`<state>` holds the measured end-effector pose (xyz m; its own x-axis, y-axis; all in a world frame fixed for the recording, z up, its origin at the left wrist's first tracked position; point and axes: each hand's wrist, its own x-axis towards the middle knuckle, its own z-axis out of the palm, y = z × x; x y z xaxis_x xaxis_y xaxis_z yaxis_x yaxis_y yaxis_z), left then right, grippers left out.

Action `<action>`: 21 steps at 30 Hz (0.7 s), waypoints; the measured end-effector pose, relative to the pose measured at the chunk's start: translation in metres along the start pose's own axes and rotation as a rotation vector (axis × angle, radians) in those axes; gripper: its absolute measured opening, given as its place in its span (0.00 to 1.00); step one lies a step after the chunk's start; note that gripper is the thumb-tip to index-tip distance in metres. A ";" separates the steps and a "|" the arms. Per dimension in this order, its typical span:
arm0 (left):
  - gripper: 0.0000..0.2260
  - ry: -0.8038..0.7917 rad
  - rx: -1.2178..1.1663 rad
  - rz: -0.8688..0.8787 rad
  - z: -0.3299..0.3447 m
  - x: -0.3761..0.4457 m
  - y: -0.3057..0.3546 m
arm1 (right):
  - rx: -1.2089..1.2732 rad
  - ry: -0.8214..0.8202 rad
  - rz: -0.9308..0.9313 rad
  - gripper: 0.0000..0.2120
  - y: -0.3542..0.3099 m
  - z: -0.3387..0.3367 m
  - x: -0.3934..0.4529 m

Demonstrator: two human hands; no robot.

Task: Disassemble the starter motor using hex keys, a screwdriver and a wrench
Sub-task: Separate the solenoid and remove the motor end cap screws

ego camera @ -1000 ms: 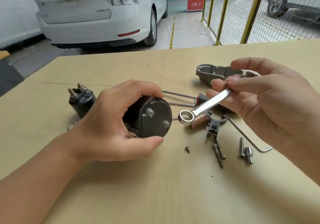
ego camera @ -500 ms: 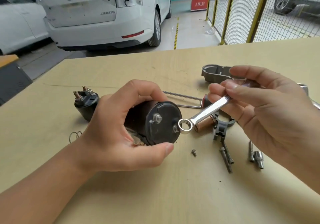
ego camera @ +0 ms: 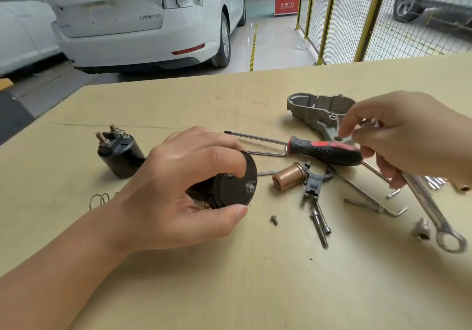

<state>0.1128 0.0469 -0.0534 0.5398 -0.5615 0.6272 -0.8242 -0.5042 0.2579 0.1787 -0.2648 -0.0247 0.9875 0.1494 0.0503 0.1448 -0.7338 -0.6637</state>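
Note:
My left hand (ego camera: 189, 189) grips the black starter motor body (ego camera: 229, 186) lying on its side on the table, its round end plate facing right with a nut (ego camera: 250, 187) showing. My right hand (ego camera: 408, 135) holds the upper end of a silver wrench (ego camera: 431, 209) at the right. The wrench slants down and to the right, and its ring end (ego camera: 450, 242) is low near the table. The wrench is well apart from the motor.
On the wooden table (ego camera: 255, 291) lie a black solenoid (ego camera: 118, 153), a red-black screwdriver (ego camera: 324, 149), a grey cast housing (ego camera: 319, 112), a copper sleeve (ego camera: 287, 176), a grey fork lever (ego camera: 313, 184), hex keys (ego camera: 370, 199), long bolts (ego camera: 320, 225), a small screw (ego camera: 274, 219) and a spring (ego camera: 99, 199).
The wrench's ring end has swung away from the nut on the motor's end plate, down to the right near the table. The screwdriver is now uncovered. My left hand keeps its grip.

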 end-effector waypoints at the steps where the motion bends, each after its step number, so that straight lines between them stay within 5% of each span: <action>1: 0.15 -0.005 0.005 -0.001 0.000 0.000 0.000 | -0.014 -0.028 0.017 0.19 0.002 -0.001 0.002; 10: 0.14 -0.018 -0.007 -0.047 0.001 0.001 0.007 | -0.417 -0.068 0.003 0.14 0.022 -0.006 0.020; 17: 0.05 -0.018 -0.004 -0.075 0.005 0.004 0.015 | -0.454 -0.116 0.029 0.09 0.029 -0.006 0.025; 21: 0.01 0.000 0.042 -0.067 0.011 0.003 0.019 | -0.445 0.155 -0.109 0.02 0.020 -0.009 0.019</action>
<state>0.1009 0.0280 -0.0548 0.5938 -0.5256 0.6093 -0.7781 -0.5680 0.2682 0.2007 -0.2822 -0.0305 0.9579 0.1657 0.2345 0.2273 -0.9366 -0.2668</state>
